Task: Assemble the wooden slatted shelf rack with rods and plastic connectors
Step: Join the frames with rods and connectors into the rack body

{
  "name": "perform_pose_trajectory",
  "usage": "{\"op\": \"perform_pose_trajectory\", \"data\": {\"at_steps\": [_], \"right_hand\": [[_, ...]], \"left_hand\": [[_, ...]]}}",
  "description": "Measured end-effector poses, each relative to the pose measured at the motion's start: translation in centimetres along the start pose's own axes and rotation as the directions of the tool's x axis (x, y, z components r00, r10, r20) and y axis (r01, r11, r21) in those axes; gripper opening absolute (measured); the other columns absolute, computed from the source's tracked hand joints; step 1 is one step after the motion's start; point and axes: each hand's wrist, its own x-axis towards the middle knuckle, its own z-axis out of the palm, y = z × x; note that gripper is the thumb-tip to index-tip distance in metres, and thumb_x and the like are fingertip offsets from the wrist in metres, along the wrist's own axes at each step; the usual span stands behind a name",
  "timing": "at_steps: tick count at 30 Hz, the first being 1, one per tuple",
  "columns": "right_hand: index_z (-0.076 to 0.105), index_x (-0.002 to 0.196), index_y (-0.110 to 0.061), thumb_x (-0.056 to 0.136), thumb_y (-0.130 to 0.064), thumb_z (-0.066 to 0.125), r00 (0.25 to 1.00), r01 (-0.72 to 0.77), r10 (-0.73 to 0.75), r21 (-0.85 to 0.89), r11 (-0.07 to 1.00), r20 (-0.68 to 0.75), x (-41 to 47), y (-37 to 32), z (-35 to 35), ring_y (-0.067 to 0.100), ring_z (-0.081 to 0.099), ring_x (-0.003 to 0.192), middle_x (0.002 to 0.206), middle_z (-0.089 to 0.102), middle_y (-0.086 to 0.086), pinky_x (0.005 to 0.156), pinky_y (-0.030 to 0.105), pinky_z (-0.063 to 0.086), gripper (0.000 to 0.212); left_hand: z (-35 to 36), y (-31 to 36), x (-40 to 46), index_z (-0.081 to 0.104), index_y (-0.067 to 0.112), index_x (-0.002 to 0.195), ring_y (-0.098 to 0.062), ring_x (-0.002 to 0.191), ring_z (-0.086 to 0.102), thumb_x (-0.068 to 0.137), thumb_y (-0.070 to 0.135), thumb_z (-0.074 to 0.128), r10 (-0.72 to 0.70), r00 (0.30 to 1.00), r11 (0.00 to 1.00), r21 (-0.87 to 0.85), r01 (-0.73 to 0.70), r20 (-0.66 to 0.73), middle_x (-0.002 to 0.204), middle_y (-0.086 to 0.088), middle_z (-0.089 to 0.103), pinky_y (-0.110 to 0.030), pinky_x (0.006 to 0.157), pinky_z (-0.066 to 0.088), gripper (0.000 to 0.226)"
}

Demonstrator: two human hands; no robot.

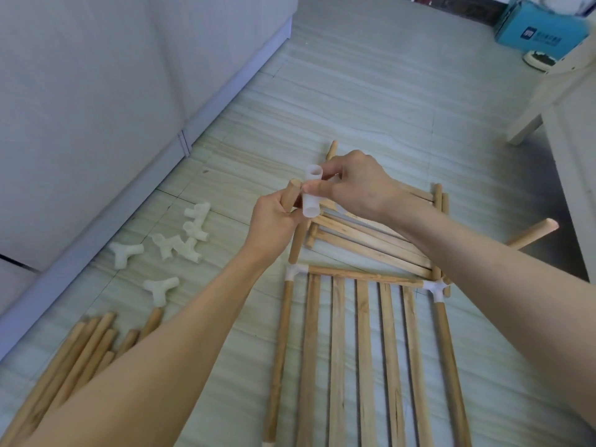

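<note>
My left hand (272,221) grips the top of an upright wooden rod (297,241) whose lower end sits at a white corner connector (295,271) of a slatted shelf panel (364,350) lying on the floor. My right hand (353,185) holds a white plastic connector (312,195) right beside the rod's top end. A second rod (532,233) rises from the panel's other corner connector (436,289). Another slatted panel (371,237) lies behind it.
Several loose white connectors (175,241) lie on the tiled floor to the left, with a pile of spare rods (84,353) at lower left. A white cabinet (96,108) runs along the left. A pale table leg (529,124) and a blue box (541,27) stand at the right.
</note>
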Motion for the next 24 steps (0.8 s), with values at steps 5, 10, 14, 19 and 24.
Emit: {"op": "perform_pose_trajectory", "data": {"at_steps": [5, 10, 14, 19, 24], "right_hand": [[0.064, 0.052, -0.042, 0.080, -0.040, 0.069, 0.999, -0.013, 0.008, 0.121, 0.993, 0.039, 0.4, 0.3, 0.4, 0.005, 0.037, 0.047, 0.044, 0.043, -0.010, 0.047, 0.015, 0.032, 0.029], [0.073, 0.082, -0.005, 0.079, -0.040, 0.070, 0.998, -0.042, 0.034, 0.159, 0.986, 0.054, 0.9, 0.5, 0.1, 0.013, 0.036, 0.062, 0.068, 0.039, 0.005, 0.058, 0.022, 0.031, 0.035], [0.071, 0.069, -0.009, 0.076, -0.039, 0.074, 0.996, -0.072, 0.064, 0.175, 0.982, 0.054, 0.5, 0.1, 0.1, 0.006, 0.032, 0.048, 0.059, 0.035, 0.003, 0.053, 0.023, 0.030, 0.030], [0.056, 0.050, -0.016, 0.075, -0.041, 0.074, 0.997, -0.071, 0.066, 0.126, 0.989, 0.040, 0.9, -0.5, 0.5, 0.012, 0.031, 0.049, 0.050, 0.033, -0.002, 0.052, 0.027, 0.028, 0.040], [0.054, 0.034, -0.029, 0.075, -0.042, 0.074, 0.997, -0.072, 0.069, 0.130, 0.989, 0.031, 1.2, -0.3, 0.6, 0.008, 0.031, 0.044, 0.041, 0.031, -0.010, 0.049, 0.025, 0.027, 0.047]], "left_hand": [[-1.3, 1.3, -1.4, 0.055, 0.011, 0.106, 0.008, 0.065, 0.051, 0.091, 0.017, 0.058, -0.091, 0.991, 0.992, 0.092, 0.082, 0.101, 0.087, 0.012, 0.058, -0.009, 0.052, 0.037, 0.016], [-3.4, 3.3, -4.0, 0.040, 0.009, 0.100, -0.011, 0.051, 0.046, 0.093, 0.032, 0.053, -0.255, 0.951, 0.913, 0.368, 0.176, 0.176, 0.075, 0.000, 0.048, -0.018, 0.042, 0.033, 0.027], [-3.1, 5.1, -5.3, 0.037, 0.015, 0.085, -0.004, 0.033, 0.038, 0.095, 0.030, 0.050, -0.379, 0.880, 0.914, 0.266, 0.308, 0.284, 0.068, -0.002, 0.041, -0.016, 0.033, 0.028, 0.023], [-2.3, 5.8, -5.0, 0.040, 0.011, 0.078, -0.003, 0.032, 0.035, 0.098, 0.022, 0.048, -0.484, 0.803, 0.875, 0.161, 0.457, 0.349, 0.059, -0.001, 0.035, -0.013, 0.030, 0.023, 0.024], [-1.1, 5.9, -4.4, 0.040, 0.010, 0.072, -0.003, 0.031, 0.030, 0.096, 0.018, 0.051, -0.519, 0.787, 0.824, -0.050, 0.564, 0.333, 0.055, 0.000, 0.034, -0.012, 0.028, 0.020, 0.028]]}}
